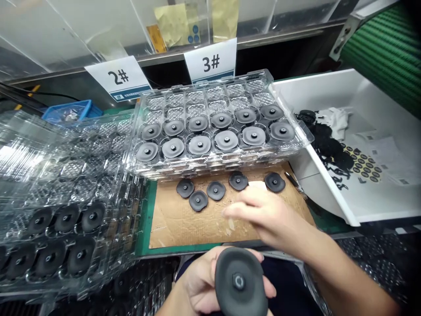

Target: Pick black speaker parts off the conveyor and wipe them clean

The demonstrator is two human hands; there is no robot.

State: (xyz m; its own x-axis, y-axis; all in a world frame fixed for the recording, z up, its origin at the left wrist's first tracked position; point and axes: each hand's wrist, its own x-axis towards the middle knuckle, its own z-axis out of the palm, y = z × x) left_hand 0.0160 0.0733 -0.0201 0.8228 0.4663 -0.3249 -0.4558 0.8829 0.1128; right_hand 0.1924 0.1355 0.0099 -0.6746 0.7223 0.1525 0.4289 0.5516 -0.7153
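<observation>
My left hand [204,281] is closed around a black rubber disc [241,283] with a small raised centre, held up at the bottom middle. My right hand [263,210] reaches over the brown cardboard sheet [184,228], fingers apart, with nothing visible between them. Its fingertips are near a small black disc [238,180]. Several like discs lie on the cardboard, one of them a disc [275,182] at its right side. Behind the cardboard, a stack of clear trays [217,160] holds two rows of black discs in its near pockets; the far pockets hold none.
More clear trays [128,206] with black discs stand at the left. A white bin [338,199] with black scraps and sheets is at the right. A pen-like tool [294,182] lies beside the cardboard. A blue basket [86,109] sits at the back left.
</observation>
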